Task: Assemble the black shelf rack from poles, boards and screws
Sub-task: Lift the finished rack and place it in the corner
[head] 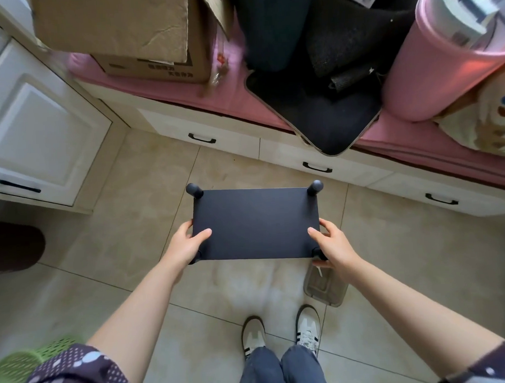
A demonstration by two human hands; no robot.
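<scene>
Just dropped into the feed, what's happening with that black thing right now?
A person standing on the tiled floor holds the black shelf rack from above. The left hand grips the board's left edge and the right hand grips its right edge, thumbs on top. Round-capped poles show at the far corners, so the rack looks largely put together. A clear plastic container sits on the floor just below the right hand, beside the person's shoes.
</scene>
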